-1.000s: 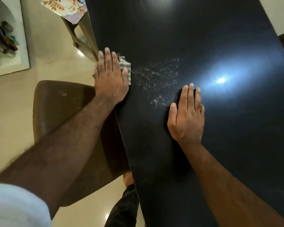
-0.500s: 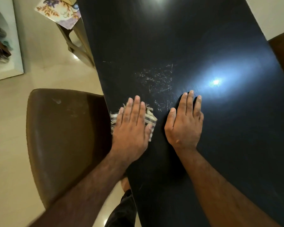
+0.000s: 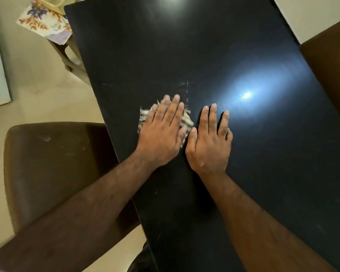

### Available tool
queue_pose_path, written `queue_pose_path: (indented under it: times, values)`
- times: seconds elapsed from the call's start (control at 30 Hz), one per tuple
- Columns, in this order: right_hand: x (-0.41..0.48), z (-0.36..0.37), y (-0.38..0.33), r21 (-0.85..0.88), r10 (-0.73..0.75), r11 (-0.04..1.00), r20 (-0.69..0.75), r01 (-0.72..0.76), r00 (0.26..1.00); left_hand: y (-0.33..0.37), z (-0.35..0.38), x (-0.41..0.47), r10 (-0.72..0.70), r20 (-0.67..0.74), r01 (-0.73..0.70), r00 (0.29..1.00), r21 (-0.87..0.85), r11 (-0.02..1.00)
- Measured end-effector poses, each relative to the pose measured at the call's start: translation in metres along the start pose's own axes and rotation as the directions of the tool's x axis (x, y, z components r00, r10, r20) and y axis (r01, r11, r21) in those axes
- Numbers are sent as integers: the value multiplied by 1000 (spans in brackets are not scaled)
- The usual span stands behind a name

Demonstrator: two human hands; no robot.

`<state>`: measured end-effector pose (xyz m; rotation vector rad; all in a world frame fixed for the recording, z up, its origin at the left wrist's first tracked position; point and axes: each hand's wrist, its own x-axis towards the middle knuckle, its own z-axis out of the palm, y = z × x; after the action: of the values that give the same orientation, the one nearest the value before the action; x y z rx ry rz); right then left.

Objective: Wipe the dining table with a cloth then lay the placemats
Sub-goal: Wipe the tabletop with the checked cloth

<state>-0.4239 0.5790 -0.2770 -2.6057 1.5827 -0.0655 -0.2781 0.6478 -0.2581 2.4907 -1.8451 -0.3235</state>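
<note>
Left hand [image 3: 162,134] presses flat, fingers spread, on a frayed checked cloth [image 3: 186,122]; right hand [image 3: 209,146] lies released on the glossy black table [image 3: 263,173].

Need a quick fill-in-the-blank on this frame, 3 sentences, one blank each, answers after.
1. The left hand presses a checked ____ flat on the dark table.
2. The right hand lies flat and ____ beside it, holding nothing.
3. Pale powdery streaks remain just beyond the ____ hand's fingertips.

Answers: cloth; empty; left
</note>
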Motion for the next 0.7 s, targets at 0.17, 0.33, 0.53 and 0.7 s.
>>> queue_pose_path:
  times: [0.17,0.33,0.53,0.7]
  values:
    - [17,-3,21,18,-113,994,24,112,993,-18,-1,-28,0,41,-1,999,15,1000]
    - [12,-1,29,94,-88,991,-28,90,996,-46,-20,66,-126,4,126,992,-38,991]
    - [11,-1,31,298,94,953,-110,-57,989,4,-23,115,63,17,-63,998,13,998]
    - [13,-8,32,499,189,862,-148,-92,971,33,1,17,261,38,-261,965,-9,965]
